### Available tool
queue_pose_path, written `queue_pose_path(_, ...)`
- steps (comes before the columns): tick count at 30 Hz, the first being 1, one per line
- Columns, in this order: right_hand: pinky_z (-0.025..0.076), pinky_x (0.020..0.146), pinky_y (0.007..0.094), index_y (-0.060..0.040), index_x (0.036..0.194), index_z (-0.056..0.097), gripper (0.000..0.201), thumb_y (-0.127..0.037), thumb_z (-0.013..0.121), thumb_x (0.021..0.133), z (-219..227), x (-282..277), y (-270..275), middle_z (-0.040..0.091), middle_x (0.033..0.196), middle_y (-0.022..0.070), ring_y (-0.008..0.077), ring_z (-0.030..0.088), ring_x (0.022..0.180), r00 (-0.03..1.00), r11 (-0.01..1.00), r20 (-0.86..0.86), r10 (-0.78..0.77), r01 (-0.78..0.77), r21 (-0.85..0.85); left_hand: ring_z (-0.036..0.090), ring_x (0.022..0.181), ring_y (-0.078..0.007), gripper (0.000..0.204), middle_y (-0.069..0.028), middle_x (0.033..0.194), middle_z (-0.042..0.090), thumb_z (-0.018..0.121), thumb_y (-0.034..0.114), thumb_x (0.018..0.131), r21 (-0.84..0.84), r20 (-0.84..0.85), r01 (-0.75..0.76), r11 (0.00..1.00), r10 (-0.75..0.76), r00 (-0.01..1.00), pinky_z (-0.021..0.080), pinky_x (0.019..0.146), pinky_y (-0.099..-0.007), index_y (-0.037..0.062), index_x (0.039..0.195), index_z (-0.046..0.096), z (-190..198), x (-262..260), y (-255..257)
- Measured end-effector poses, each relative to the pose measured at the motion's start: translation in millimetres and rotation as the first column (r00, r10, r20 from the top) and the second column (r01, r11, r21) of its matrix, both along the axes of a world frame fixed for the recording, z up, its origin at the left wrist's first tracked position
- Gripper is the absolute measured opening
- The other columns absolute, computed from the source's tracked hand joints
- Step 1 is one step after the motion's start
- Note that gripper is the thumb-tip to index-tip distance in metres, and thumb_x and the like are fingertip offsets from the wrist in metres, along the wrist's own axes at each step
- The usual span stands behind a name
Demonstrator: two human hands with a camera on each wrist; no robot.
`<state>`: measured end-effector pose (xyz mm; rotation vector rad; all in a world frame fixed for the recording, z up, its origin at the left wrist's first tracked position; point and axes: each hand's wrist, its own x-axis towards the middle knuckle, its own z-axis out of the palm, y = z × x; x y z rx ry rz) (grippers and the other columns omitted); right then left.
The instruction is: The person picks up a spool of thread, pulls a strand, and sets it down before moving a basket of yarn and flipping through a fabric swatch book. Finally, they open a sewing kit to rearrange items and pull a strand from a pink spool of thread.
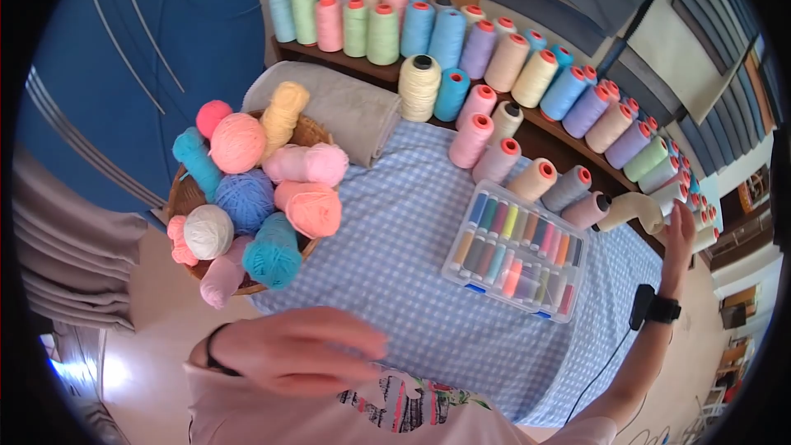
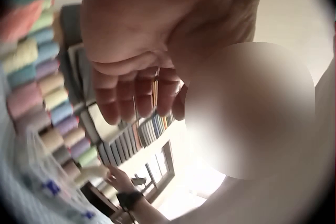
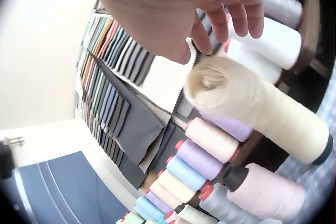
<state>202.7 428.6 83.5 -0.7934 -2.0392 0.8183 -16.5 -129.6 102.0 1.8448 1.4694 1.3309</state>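
My left hand (image 1: 301,350) is raised over the near edge of the checked cloth, blurred and holding nothing. In the left wrist view that hand (image 2: 152,45) shows its palm, fingers slightly bent. At the far right, my right hand (image 1: 681,235) is beside a beige thread cone (image 1: 630,213) with a bulging end. The right wrist view has this hand (image 3: 205,8) just above the bulging end of the beige cone (image 3: 262,108), its fingers spread and loosely bent; whether a fingertip touches it, I cannot tell. The cone lies tilted among other cones.
A clear box (image 1: 515,251) of small coloured spools lies on the checked cloth (image 1: 371,239). Left of it, a basket (image 1: 185,194) holds balls of yarn. Behind are folded grey fabric (image 1: 338,107), rows of thread cones (image 1: 418,29) and hanging fabric swatches (image 1: 709,58).
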Motion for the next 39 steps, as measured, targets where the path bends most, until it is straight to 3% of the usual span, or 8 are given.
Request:
queue_pose_path(4, 0.042, 0.081, 0.0245, -0.0056, 0.114, 0.059, 0.025, -0.022, 0.052, 0.095, 40, -12, -50, 0.059, 0.108, 0.0016, 0.0093, 0.053, 0.099, 0.997, 0.998, -0.074, 0.018, -0.014, 0.06, 0.056, 0.102, -0.0288, 0.023, -0.0172, 0.11, 0.057, 0.065, 0.01, 0.081, 0.278, -0.116, -0.365, 0.889, 0.408, 0.905, 0.048, 0.083, -0.0379, 0.0005, 0.102, 0.062, 35, -27, -81)
queue_pose_path(6, 0.043, 0.078, 0.024, -0.0049, 0.11, 0.059, 0.022, -0.019, 0.053, 0.094, 59, -39, -95, 0.06, 0.104, 0.0018, 0.0088, 0.055, 0.095, 0.981, 0.978, 0.007, 0.192, -0.192, 0.087, 0.055, 0.102, -0.024, 0.024, -0.0152, 0.11, 0.056, 0.06, 0.014, 0.085, 0.254, -0.335, -0.7, 0.668, 0.739, 0.584, 0.045, 0.085, -0.0352, 0.0, 0.104, 0.06, 59, -47, -107)
queue_pose_path(16, 0.047, 0.073, 0.0244, -0.001, 0.105, 0.058, 0.02, -0.007, 0.058, 0.087, 30, -186, -295, 0.06, 0.098, 0.0042, 0.0111, 0.058, 0.086, 0.616, 0.666, 0.281, 0.736, -0.733, -0.136, 0.054, 0.098, -0.0121, 0.027, -0.003, 0.109, 0.057, 0.054, 0.014, 0.091, -0.33, -0.3, -0.87, 0.367, 0.832, 0.466, 0.044, 0.085, -0.0284, 0.0041, 0.116, 0.055, 27, -257, -182)
queue_pose_path(20, 0.05, 0.073, 0.0281, -0.0004, 0.114, 0.054, 0.034, -0.018, 0.063, 0.086, -6, -238, -306, 0.057, 0.106, 0.008, 0.0146, 0.058, 0.089, 0.524, 0.645, 0.384, 0.76, -0.682, -0.344, 0.056, 0.096, -0.0134, 0.03, -0.0043, 0.106, 0.059, 0.055, 0.018, 0.091, -0.463, -0.336, -0.814, 0.35, 0.781, 0.527, 0.047, 0.082, -0.0304, 0.0032, 0.117, 0.055, -13, -316, -199)
queue_pose_path(27, 0.052, 0.081, 0.0364, 0.0082, 0.139, 0.02, 0.086, -0.041, 0.064, 0.084, -76, -334, -304, 0.043, 0.127, 0.0154, 0.0201, 0.048, 0.107, 0.754, 0.474, 0.114, 0.646, -0.28, -0.835, 0.055, 0.11, -0.0211, 0.04, -0.0142, 0.122, 0.056, 0.054, 0.001, 0.087, -0.486, -0.438, -0.667, 0.565, 0.503, 0.745, 0.044, 0.094, -0.0329, -0.0015, 0.126, 0.049, -72, -386, -160)
queue_pose_path(33, 0.048, 0.068, 0.0304, -0.0042, 0.122, 0.049, 0.058, -0.041, 0.066, 0.081, -57, -358, -339, 0.06, 0.105, 0.0073, 0.0154, 0.058, 0.086, 0.787, 0.578, 0.196, 0.585, -0.236, -0.781, 0.053, 0.113, -0.0232, 0.067, -0.016, 0.134, 0.043, 0.059, -0.008, 0.078, -0.572, -0.201, -0.465, 0.676, 0.434, 0.878, 0.044, 0.096, -0.0334, 0.0019, 0.139, 0.032, -119, -424, -111)
queue_pose_path(35, 0.048, 0.067, 0.0302, -0.0037, 0.121, 0.049, 0.056, -0.039, 0.066, 0.081, -56, -361, -340, 0.06, 0.104, 0.007, 0.0144, 0.058, 0.085, 0.796, 0.583, 0.207, 0.569, -0.213, -0.784, 0.055, 0.11, -0.0286, 0.07, -0.0176, 0.128, 0.049, 0.062, -0.002, 0.077, -0.364, -0.525, -0.52, 0.773, 0.291, 0.8, 0.046, 0.091, -0.0356, 0.0019, 0.139, 0.032, -127, -431, -99)
queue_pose_path(39, 0.048, 0.064, 0.0283, -0.0017, 0.117, 0.052, 0.051, -0.034, 0.066, 0.08, -69, -371, -327, 0.061, 0.1, 0.0066, 0.0138, 0.06, 0.083, 0.777, 0.488, 0.172, 0.605, -0.192, -0.851, 0.056, 0.107, -0.0336, 0.066, -0.0193, 0.12, 0.054, 0.063, 0.004, 0.077, -0.372, -0.442, -0.653, 0.66, 0.493, 0.749, 0.046, 0.087, -0.0385, 0.004, 0.138, 0.036, -115, -434, -81)
